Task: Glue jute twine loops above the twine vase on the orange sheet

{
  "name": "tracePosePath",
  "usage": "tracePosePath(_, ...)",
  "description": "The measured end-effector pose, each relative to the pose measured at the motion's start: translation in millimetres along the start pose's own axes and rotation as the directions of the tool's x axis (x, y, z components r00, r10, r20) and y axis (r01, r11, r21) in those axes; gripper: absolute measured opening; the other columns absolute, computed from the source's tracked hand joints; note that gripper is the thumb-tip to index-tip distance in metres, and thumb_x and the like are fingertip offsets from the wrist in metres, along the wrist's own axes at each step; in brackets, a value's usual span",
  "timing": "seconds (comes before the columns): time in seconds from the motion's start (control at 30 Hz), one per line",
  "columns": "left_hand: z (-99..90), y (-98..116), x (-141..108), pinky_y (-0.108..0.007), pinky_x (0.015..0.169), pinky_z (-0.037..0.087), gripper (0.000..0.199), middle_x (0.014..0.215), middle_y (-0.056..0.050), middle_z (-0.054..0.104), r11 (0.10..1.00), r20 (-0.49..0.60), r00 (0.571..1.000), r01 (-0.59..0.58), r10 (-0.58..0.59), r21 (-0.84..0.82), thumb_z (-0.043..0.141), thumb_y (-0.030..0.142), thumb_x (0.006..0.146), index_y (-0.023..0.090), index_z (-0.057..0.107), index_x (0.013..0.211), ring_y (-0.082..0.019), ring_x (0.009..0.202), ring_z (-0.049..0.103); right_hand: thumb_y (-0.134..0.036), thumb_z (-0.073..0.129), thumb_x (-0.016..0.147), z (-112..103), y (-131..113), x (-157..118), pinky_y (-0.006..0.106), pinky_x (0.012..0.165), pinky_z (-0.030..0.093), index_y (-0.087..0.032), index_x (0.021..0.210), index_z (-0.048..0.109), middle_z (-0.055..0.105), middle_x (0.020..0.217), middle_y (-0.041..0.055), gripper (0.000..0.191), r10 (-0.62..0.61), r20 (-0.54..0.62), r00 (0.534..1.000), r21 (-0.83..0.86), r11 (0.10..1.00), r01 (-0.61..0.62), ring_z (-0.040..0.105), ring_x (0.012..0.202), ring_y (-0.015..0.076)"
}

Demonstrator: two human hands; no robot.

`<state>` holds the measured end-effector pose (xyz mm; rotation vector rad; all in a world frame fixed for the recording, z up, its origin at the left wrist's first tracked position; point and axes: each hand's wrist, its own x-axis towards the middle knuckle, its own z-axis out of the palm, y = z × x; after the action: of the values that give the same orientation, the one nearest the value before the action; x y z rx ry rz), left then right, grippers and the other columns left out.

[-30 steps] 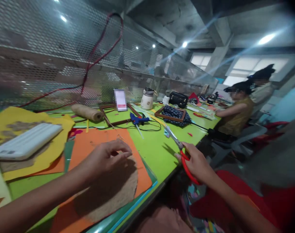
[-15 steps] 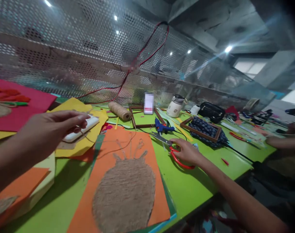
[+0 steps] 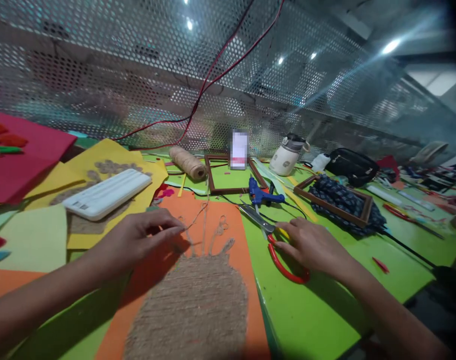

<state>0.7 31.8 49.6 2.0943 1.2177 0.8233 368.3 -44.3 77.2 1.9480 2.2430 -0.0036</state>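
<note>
My left hand pinches the end of a thin strand of jute twine over the upper left of an orange sheet. On that sheet is a vase shape covered in rows of brown twine, with twine stems and small loops rising from its top. To the right, my right hand grips the handles of red-handled scissors, whose blades point away to the left. A blue glue gun lies just beyond the blades. The strand leads toward the twine spool.
A white power bank-like block lies on yellow paper at left. Behind stand a wooden frame, a phone and a white bottle. A second frame rests on a dark folded umbrella at right.
My left hand has come right and down with the twine, from above the white block to beside the stems. My right hand stays on the scissors; the view has shifted slightly.
</note>
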Motion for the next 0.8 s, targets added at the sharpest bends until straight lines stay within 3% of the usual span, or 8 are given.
tracePosePath(0.13, 6.9, 8, 19, -0.033, 0.070, 0.054, 0.030, 0.081, -0.005, 0.077, 0.998, 0.191, 0.981, -0.048, 0.040, 0.036, 0.057, 0.045, 0.084, 0.024, 0.078, 0.081, -0.021, 0.075, 0.070, -0.035, 0.061, 0.099, -8, -7, 12, 0.039, 0.084, 0.049, -0.015, 0.118, 0.072, 0.073, 0.105, 0.0141, 0.030, -0.085, -0.208, 0.974, 0.131, 0.985, 0.114, 0.069, 0.097, 0.0297)
tracePosePath(0.23, 13.0, 12, 34, -0.033, 0.068, 0.053, 0.029, 0.080, -0.006, 0.075, 0.996, 0.209, 0.977, -0.062, 0.047, 0.069, 0.056, 0.042, 0.083, 0.023, 0.077, 0.080, -0.021, 0.073, 0.068, -0.029, 0.063, 0.098, -11, -18, 30, 0.035, 0.080, 0.048, -0.014, 0.108, 0.073, 0.073, 0.096, 0.0101, 0.020, -0.214, -0.333, 0.918, 0.224, 0.928, 0.297, 0.067, 0.089, 0.0242)
tracePosePath(0.33, 20.3, 9, 37, -0.033, 0.070, 0.053, 0.029, 0.082, -0.006, 0.076, 0.998, 0.174, 0.984, -0.039, 0.029, 0.055, 0.056, 0.043, 0.084, 0.023, 0.076, 0.081, -0.021, 0.076, 0.069, -0.025, 0.064, 0.098, -9, -26, 44, 0.033, 0.077, 0.047, -0.014, 0.103, 0.072, 0.071, 0.093, 0.0084, 0.015, -0.290, -0.364, 0.885, 0.261, 0.881, 0.395, 0.064, 0.085, 0.0212)
tracePosePath(0.43, 25.5, 7, 25, -0.031, 0.067, 0.052, 0.031, 0.081, -0.004, 0.075, 0.998, 0.153, 0.988, 0.015, -0.023, 0.053, 0.054, 0.045, 0.089, 0.023, 0.074, 0.082, -0.021, 0.075, 0.068, -0.025, 0.062, 0.099, -4, -21, 51, 0.033, 0.077, 0.046, -0.015, 0.099, 0.072, 0.070, 0.092, 0.0082, 0.014, -0.257, -0.368, 0.894, 0.253, 0.897, 0.362, 0.063, 0.083, 0.0209)
tracePosePath(0.53, 29.6, 10, 6, -0.026, 0.051, 0.042, 0.034, 0.067, -0.001, 0.067, 0.992, 0.183, 0.976, 0.105, -0.118, 0.076, 0.052, 0.046, 0.093, 0.022, 0.068, 0.075, -0.016, 0.058, 0.060, -0.022, 0.062, 0.098, 1, -5, 54, 0.032, 0.075, 0.046, -0.017, 0.091, 0.072, 0.072, 0.088, 0.0067, 0.014, -0.172, -0.411, 0.895, 0.321, 0.892, 0.319, 0.064, 0.080, 0.0197)
tracePosePath(0.6, 33.5, 10, -4, -0.025, 0.049, 0.038, 0.038, 0.062, 0.001, 0.061, 0.986, 0.118, 0.984, 0.121, -0.135, 0.117, 0.050, 0.046, 0.096, 0.021, 0.061, 0.069, -0.015, 0.057, 0.056, -0.019, 0.064, 0.095, 1, 9, 60, 0.030, 0.073, 0.046, -0.017, 0.083, 0.071, 0.072, 0.082, 0.0049, 0.014, -0.068, -0.440, 0.895, 0.399, 0.878, 0.263, 0.064, 0.075, 0.0179)
tracePosePath(0.7, 40.9, 2, -11, -0.025, 0.054, 0.041, 0.041, 0.067, 0.000, 0.062, 0.990, 0.127, 0.991, -0.059, 0.042, 0.129, 0.047, 0.046, 0.100, 0.021, 0.059, 0.070, -0.015, 0.060, 0.058, -0.012, 0.070, 0.086, -1, 31, 75, 0.028, 0.068, 0.045, -0.017, 0.074, 0.067, 0.070, 0.073, 0.0030, 0.013, 0.124, -0.456, 0.881, 0.453, 0.885, 0.109, 0.062, 0.066, 0.0163)
tracePosePath(0.8, 47.2, -11, -13, -0.024, 0.057, 0.045, 0.034, 0.070, 0.000, 0.066, 0.970, 0.107, 0.974, -0.212, 0.200, 0.118, 0.051, 0.042, 0.100, 0.023, 0.065, 0.075, -0.015, 0.061, 0.060, -0.009, 0.071, 0.082, -2, 42, 90, 0.026, 0.063, 0.043, -0.017, 0.070, 0.063, 0.067, 0.068, 0.0019, 0.017, 0.211, -0.457, 0.864, 0.448, 0.894, 0.019, 0.059, 0.063, 0.0160)
